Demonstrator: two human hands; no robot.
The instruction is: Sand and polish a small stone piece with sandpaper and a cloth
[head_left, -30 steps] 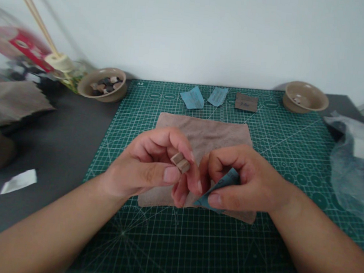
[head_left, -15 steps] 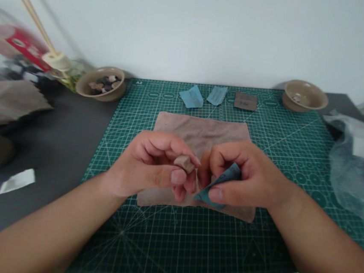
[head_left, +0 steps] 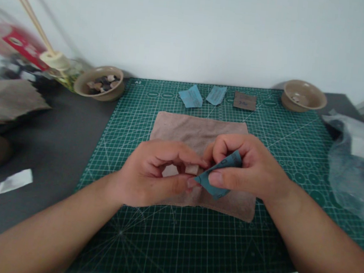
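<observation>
Between the thumb and fingers of my left hand [head_left: 159, 173] is a small light-brown stone [head_left: 192, 169], partly hidden by the fingertips. My right hand [head_left: 243, 168] pinches a folded piece of blue sandpaper [head_left: 219, 176], thumb on its near face. The sandpaper's left corner meets my left fingertips, close against the stone. Both hands are above a brownish-pink cloth [head_left: 185, 128] that lies on a green cutting mat [head_left: 146, 244].
Two blue sandpaper pieces [head_left: 191, 96] and a brown sandpaper square [head_left: 244, 101] lie at the back. A bowl of stones [head_left: 99, 94] stands back left, another bowl [head_left: 314, 97] back right. A clear plastic bag [head_left: 356, 166] lies right; a reed diffuser [head_left: 56, 60] stands left.
My left hand has turned and shifted slightly right, bringing the stone against the blue sandpaper. My right hand has risen a little, and the sandpaper shows more of its face.
</observation>
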